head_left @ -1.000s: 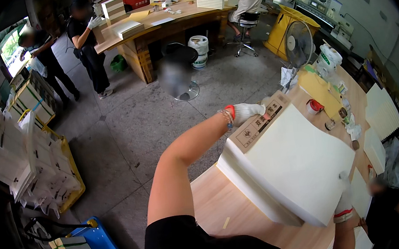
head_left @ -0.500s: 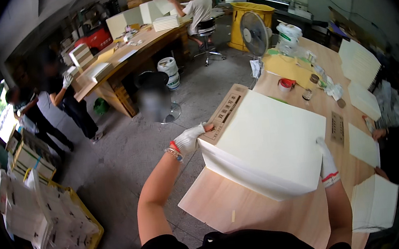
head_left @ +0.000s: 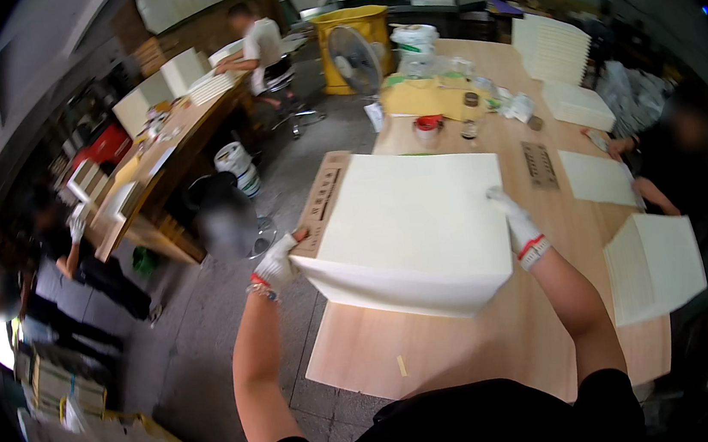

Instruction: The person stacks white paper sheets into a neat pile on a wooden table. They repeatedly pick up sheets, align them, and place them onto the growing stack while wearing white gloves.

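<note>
A thick stack of cream-white sheets [head_left: 409,215] is between my hands, over the left side of the pale wooden table [head_left: 462,343]. Along its left edge lies a brown cardboard strip [head_left: 323,204] with dark print. My left hand [head_left: 276,262], in a white knitted glove with a red band, grips that edge, thumb on the strip and fingers hidden beneath. My right hand [head_left: 513,217], gloved alike, is pressed to the right side, fingertips at the top edge. Whether the stack rests on the table or is raised I cannot tell.
Right of the stack lies a brown printed card [head_left: 541,165]. Farther off are a red tape roll [head_left: 428,127], a glass jar [head_left: 469,116] and a standing fan [head_left: 354,59]. A co-worker's hands [head_left: 655,196] are at a white sheet [head_left: 598,179], near a paper stack [head_left: 654,267].
My view has swung right. Still between both hands, the stack has shifted away from the table's near edge and turned slightly. The far seated person has lowered a white sheet.
</note>
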A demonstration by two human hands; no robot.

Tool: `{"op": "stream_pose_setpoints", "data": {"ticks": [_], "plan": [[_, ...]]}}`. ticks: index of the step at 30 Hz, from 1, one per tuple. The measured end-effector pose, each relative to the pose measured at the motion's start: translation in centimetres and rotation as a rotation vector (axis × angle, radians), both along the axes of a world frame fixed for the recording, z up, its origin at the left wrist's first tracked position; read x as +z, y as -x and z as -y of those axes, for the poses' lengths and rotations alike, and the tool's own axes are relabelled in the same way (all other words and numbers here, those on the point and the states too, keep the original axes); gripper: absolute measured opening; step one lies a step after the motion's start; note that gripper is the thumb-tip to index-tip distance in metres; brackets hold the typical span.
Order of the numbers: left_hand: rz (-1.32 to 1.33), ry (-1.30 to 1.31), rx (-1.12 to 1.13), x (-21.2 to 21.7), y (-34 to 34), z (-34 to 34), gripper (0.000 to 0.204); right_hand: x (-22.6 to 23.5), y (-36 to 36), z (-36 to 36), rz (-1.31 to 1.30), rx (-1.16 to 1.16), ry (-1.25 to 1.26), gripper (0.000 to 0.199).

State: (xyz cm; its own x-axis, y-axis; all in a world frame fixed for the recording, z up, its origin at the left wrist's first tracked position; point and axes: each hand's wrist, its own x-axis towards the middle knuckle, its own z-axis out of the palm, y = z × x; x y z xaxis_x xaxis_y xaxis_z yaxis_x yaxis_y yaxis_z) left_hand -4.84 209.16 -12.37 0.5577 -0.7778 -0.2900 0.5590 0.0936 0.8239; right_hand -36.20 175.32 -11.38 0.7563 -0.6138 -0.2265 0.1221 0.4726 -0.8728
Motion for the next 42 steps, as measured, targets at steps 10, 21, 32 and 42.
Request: {"op": "stream_pose_setpoints", "data": {"ticks": [10,21,32,42], "plan": [[0.018,0.006,0.025,0.1,-0.1,-0.2,0.043,0.1,0.0,-0.1,-0.033,0.002,0.035,0.036],[0.108,0.102,0.184,-2.5,-2.5,-1.6,0.046,-3.7,2.5,0.4,-0.042,-0.381,0.479,0.05],[0.119,0.002,1.151,-14.3,11.1,-13.4,0.027,-18.8,23.4,-16.0,-0.47,0.831,0.921,0.041],[0.44,-0.166,0.424,-11.7,36.8,5.3,0.021,-23.2,47.8,-13.9,-0.262,-0.238,-0.004,0.033]]}}
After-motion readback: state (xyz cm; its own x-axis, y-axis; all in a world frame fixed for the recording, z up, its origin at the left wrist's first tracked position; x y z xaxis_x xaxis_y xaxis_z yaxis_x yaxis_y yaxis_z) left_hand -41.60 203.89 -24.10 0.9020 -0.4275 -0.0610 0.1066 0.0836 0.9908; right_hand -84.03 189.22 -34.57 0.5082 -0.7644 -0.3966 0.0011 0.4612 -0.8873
